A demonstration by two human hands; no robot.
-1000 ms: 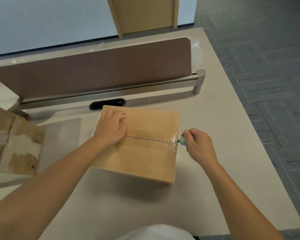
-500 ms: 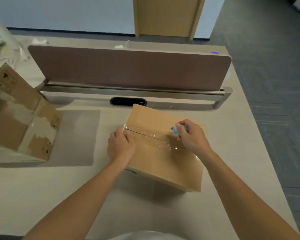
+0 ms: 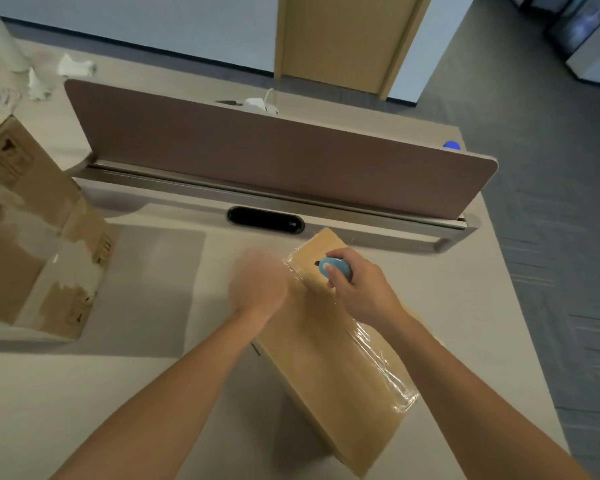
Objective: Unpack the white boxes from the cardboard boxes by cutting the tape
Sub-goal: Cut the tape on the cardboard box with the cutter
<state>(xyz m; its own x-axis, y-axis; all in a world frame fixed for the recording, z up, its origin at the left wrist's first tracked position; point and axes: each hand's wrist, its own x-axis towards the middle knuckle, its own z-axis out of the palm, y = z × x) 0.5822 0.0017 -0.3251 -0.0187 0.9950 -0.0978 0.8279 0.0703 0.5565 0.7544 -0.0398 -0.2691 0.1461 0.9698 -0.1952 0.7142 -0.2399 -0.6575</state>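
Observation:
A taped cardboard box (image 3: 329, 362) lies on the desk in front of me, turned so its long side runs away from me to the far left. Clear tape (image 3: 378, 358) runs along its top seam and wrinkles at the near right corner. My right hand (image 3: 357, 289) grips a small blue cutter (image 3: 335, 268) at the far end of the seam, blade tip pointing left. My left hand (image 3: 260, 285) is at the box's far left edge, blurred by motion, so its fingers cannot be made out.
A second cardboard box (image 3: 35, 244) with torn tape stands at the left. A brown divider panel (image 3: 274, 157) on a metal rail crosses the back of the desk (image 3: 84, 393). Crumpled paper and a white roll lie beyond, far left. The desk's edge drops to grey carpet at the right.
The box has turned clockwise on the desk. My right hand moved the cutter from the box's right end to the far end of the seam. My left hand slid to the left edge.

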